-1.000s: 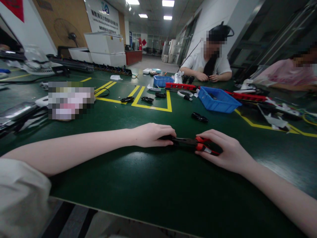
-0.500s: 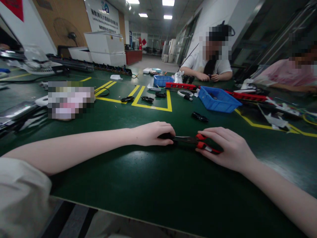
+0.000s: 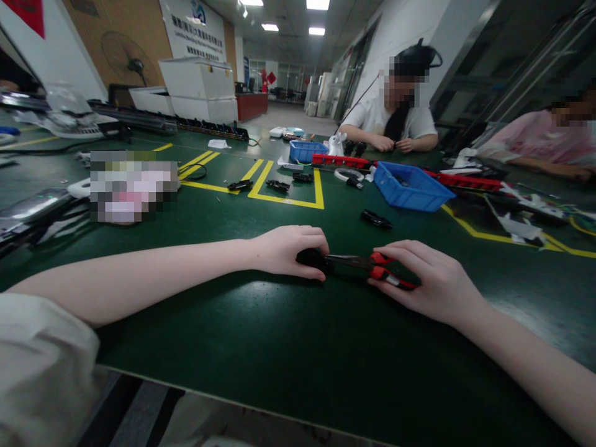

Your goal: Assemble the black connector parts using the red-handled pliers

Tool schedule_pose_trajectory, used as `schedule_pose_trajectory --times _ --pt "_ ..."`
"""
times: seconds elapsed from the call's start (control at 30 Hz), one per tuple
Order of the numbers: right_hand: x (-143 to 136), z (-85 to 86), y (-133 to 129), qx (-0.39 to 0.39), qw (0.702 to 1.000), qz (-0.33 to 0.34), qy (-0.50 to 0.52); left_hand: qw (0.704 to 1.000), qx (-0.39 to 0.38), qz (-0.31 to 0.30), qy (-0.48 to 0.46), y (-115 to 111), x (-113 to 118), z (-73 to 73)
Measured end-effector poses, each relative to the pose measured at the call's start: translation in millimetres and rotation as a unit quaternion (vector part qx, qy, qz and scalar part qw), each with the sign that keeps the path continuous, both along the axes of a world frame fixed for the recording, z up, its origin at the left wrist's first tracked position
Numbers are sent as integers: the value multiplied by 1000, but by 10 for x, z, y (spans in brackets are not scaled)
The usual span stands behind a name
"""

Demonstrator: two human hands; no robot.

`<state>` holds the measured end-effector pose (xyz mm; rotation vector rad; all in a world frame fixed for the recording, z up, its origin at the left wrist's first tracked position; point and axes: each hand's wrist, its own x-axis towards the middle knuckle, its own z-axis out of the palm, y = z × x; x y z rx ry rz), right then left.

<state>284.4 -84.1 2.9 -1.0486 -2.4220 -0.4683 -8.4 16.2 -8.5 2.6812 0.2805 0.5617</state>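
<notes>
My right hand point(image 3: 426, 273) is closed around the red and black handles of long-nose pliers point(image 3: 354, 261), whose jaws point left. In my left hand point(image 3: 295, 251) is a small black part point(image 3: 311, 258), curled over by the fingers and thumb; its exact kind does not show. The pliers' tips meet the right end of that part, and I cannot tell whether they grip it. Both hands are low over the green table point(image 3: 298, 347). Just beyond the pliers lies a similar-looking black piece point(image 3: 376, 219).
Several black pieces point(image 3: 278, 185) lie by yellow tape marks. Blue bins point(image 3: 412, 194) and a red strip point(image 3: 342, 161) stand farther back. At left are a phone-like blurred object point(image 3: 135, 192) and cables. A co-worker point(image 3: 391, 130) sits across; another person point(image 3: 535, 139) is at right.
My left thumb has dropped slightly away from the fingers, showing more of the black part. The pliers and my right hand are nearly unmoved.
</notes>
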Motion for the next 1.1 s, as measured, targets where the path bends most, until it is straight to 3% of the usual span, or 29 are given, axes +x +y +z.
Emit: schedule_pose_trajectory --times 0.57,1.1 --pt "11 -12 5 -23 999 -23 31 998 -59 19 -20 -29 2 10" --pt "1 -17 -13 2 1000 -24 20 995 -98 36 -1 -40 2 34"
